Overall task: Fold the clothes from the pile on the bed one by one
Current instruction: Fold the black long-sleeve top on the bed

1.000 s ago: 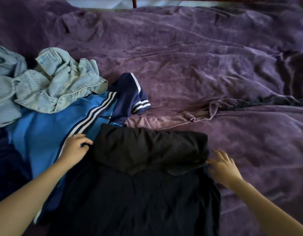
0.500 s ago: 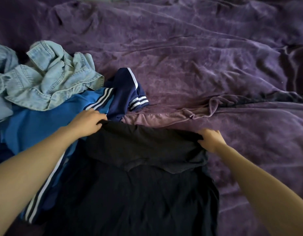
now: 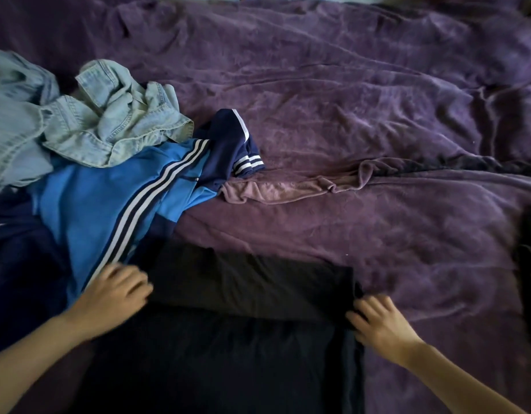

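Note:
A black garment [image 3: 246, 348] lies flat on the bed in front of me, its far part folded back toward me as a band [image 3: 252, 282]. My left hand [image 3: 115, 291], blurred, grips the left end of that folded band with curled fingers. At the band's right corner, my right hand [image 3: 377, 321] pinches the cloth. The pile lies to the left: a crumpled light denim shirt [image 3: 109, 127] on top of a blue jersey with white stripes [image 3: 109, 204], whose navy sleeve [image 3: 231, 147] points right.
A wrinkled purple blanket [image 3: 348, 100] covers the bed, with a raised fold [image 3: 303, 189] running across the middle. More navy cloth [image 3: 19, 264] lies at the left edge. A dark item [image 3: 530, 264] shows at the right edge.
Both hands took hold of the black garment's far edge and drew it toward me, so the folded band now lies lower and narrower. The view tilted a little.

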Available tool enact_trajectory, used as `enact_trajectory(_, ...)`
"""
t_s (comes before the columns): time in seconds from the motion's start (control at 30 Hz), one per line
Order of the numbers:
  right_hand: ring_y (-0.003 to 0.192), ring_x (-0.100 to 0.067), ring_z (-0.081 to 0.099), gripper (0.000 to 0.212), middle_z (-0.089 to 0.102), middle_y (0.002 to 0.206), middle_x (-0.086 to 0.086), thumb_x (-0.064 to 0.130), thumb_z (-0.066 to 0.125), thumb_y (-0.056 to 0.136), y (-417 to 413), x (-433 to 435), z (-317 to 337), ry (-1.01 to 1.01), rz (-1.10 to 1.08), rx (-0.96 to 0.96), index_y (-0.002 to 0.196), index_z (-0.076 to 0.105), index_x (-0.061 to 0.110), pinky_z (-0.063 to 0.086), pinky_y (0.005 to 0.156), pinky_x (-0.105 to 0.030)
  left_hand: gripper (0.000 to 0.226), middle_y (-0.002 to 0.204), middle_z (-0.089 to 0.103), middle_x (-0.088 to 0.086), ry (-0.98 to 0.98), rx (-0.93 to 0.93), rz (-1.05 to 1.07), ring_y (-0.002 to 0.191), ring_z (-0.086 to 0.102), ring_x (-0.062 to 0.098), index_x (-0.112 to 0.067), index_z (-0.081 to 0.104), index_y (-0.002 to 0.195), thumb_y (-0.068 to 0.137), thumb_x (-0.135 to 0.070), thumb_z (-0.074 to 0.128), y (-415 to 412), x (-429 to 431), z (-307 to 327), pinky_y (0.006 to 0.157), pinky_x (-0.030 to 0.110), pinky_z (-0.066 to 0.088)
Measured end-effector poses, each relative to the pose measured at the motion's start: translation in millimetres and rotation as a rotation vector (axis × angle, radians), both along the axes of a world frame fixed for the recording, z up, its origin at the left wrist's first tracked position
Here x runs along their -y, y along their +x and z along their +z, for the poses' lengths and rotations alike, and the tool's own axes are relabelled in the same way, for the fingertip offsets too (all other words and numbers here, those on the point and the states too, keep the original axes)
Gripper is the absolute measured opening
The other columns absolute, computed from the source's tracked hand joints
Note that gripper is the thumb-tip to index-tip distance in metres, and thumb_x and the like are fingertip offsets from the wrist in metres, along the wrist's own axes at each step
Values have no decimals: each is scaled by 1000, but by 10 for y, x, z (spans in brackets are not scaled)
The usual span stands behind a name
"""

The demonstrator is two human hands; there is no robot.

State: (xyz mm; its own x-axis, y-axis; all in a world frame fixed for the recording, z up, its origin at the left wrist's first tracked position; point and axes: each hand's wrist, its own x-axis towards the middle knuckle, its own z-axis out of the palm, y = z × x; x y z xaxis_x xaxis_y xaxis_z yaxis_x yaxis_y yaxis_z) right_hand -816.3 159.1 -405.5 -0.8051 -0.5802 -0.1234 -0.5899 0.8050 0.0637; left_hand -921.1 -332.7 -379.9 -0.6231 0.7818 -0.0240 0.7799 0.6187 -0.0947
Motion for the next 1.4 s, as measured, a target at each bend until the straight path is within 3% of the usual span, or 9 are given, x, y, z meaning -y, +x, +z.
enact_trajectory(0.23,91,-30,67,33,64,104,-13,37,50,89,-262,335,-88,-60,-356,129,99,72,15,53,75,-36,60,82,68,10,11,68,240,82,59,27,-8,71,87,100,-39,22,200,-150,-248,73,41,42)
enact_trajectory(0.3,128,-30,44,61,41,141,-14,34,60,84,-498,442,-169,73,-506,366,140,42,14,39,99,-41,33,112,65,14,-72,160,291,103,62,34,-10,61,117,90,-26,51,1,-430,-250,82,48,49)
enact_trajectory(0.37,140,-22,23,81,18,155,-3,35,53,89,-616,458,-266,188,-525,639,151,5,18,23,110,-38,68,150,31,7,-349,370,296,138,31,29,-18,24,148,88,-21,55,-207,-607,-307,109,49,28)
enact_trajectory(0.43,138,-22,27,86,27,151,-2,34,56,88,-666,427,-340,212,-577,722,151,-1,21,25,109,-37,72,151,26,-1,-585,464,347,140,23,21,-20,2,151,93,-18,44,-377,-674,-300,115,42,13)
enact_trajectory(0.63,123,-20,47,48,58,128,3,40,60,85,-581,272,-157,240,-655,577,130,49,27,31,97,-33,30,118,55,-8,-632,365,353,113,48,12,-24,55,118,92,-20,41,-532,-507,-135,96,27,30)
enact_trajectory(0.9,57,-31,59,48,59,62,-8,19,94,31,373,391,464,45,-404,-47,61,60,7,38,65,-35,28,87,66,26,-22,224,354,79,66,40,7,61,69,51,14,80,308,69,333,68,49,54)
enact_trajectory(1.1,56,-30,61,9,62,69,-11,11,61,66,1271,497,463,-117,-214,-141,68,66,5,34,68,-32,53,77,72,15,-26,126,195,66,71,28,2,67,67,21,5,92,1094,363,395,55,40,55)
enact_trajectory(1.3,54,-16,61,29,65,67,-3,30,70,55,2141,655,200,47,-98,189,81,77,19,48,55,-18,68,95,70,13,-163,231,361,81,68,27,-7,65,114,48,-4,83,1901,452,3,71,41,51)
enact_trajectory(1.4,54,-10,61,59,64,63,2,46,86,28,2443,699,49,15,-370,463,81,77,24,46,51,-12,72,141,43,0,-506,367,527,128,40,20,-22,11,151,89,-28,49,2236,325,-184,101,38,27)
